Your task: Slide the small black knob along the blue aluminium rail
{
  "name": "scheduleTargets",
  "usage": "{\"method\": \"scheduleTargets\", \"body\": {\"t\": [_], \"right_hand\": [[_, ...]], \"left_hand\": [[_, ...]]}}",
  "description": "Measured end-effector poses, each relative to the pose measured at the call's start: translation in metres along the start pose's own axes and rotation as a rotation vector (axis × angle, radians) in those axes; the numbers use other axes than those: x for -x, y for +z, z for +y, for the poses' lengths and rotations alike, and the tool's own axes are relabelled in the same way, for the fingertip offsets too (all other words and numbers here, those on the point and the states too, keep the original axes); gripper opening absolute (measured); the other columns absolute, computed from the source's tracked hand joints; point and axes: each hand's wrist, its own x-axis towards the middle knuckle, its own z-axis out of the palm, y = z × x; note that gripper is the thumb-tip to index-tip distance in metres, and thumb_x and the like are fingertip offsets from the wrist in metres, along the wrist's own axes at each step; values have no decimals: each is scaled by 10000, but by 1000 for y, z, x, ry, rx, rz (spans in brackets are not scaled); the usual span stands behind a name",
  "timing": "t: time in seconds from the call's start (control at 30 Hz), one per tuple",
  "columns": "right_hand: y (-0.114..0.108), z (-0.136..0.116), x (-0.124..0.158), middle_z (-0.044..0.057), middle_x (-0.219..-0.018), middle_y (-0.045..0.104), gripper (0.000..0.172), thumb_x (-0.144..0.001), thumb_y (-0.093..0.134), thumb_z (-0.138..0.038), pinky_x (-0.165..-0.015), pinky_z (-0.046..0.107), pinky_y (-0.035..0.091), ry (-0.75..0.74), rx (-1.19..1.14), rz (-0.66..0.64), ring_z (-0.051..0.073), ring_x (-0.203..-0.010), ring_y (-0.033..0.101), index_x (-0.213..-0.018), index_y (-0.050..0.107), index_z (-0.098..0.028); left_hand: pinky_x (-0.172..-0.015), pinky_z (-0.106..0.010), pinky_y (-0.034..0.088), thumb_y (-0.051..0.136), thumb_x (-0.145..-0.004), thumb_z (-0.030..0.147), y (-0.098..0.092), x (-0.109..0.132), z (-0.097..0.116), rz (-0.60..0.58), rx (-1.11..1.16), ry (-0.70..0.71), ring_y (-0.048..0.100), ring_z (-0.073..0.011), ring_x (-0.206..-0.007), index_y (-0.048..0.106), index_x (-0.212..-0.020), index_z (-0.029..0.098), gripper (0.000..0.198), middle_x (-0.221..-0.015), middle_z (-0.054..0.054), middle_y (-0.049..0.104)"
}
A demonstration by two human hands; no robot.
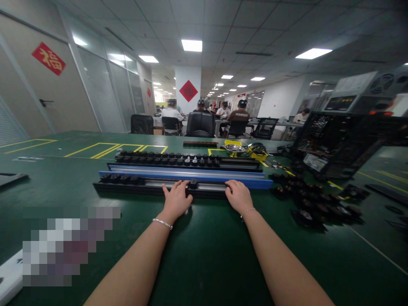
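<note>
A long black rail (127, 188) with a silver channel lies across the green table, with several black round parts seated at its left end. My left hand (176, 198) rests on the rail, fingers spread, beside one black round part (193, 184). My right hand (238, 196) lies on the rail further right, fingers curled over its edge. Behind it lie a blue-edged rail (191, 174) and a second black rail (178, 161) filled with several black parts.
A heap of loose black parts (314, 204) lies at the right. A black wire crate (334, 142) stands at the back right, a metal bowl (234, 148) and yellow box behind the rails. People sit at desks far behind. A blurred patch covers the lower left.
</note>
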Motion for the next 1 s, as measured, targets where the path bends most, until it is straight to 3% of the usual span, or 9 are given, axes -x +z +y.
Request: {"method": "scheduleTargets", "body": {"t": [0.27, 0.57, 0.8, 1.0], "right_hand": [[-1, -2, 0, 44, -1150, 605, 325, -806, 399, -238, -952, 365, 338, 13, -2, -7, 193, -1067, 502, -1029, 634, -217], [-3, -11, 0, 44, -1148, 608, 317, -808, 389, -237, -1007, 475, 235, 71, 23, -17, 207, -1069, 500, -1017, 627, -239], [-2, -25, -4, 61, -1148, 614, 338, -827, 385, -245, -950, 353, 337, -45, 7, -67, 193, -1059, 525, -1075, 611, -200], [7, -55, -5, 79, -1182, 595, 384, -848, 385, -298, -955, 315, 339, -82, -104, -116, 183, -1095, 514, -1166, 558, -171]], "left_hand": [[-1038, -647, -11, 461, -754, 296, 0, 1, 1, -25, -16, 23, 353, -252, -1269, 429, -1262, 252, 510, -1294, -77, 518], [-1049, -629, -16, 465, -750, 295, 0, 2, 5, -46, -44, 66, 354, -257, -1270, 420, -1278, 243, 532, -1284, -81, 527], [-1053, -613, -50, 468, -742, 273, 1, 4, 10, -73, -29, 117, 371, -252, -1251, 401, -1294, 244, 557, -1275, -74, 537], [-1055, -622, -23, 470, -734, 266, 3, 5, 11, -66, -69, 144, 380, -257, -1245, 390, -1299, 251, 571, -1258, -66, 551]]}}
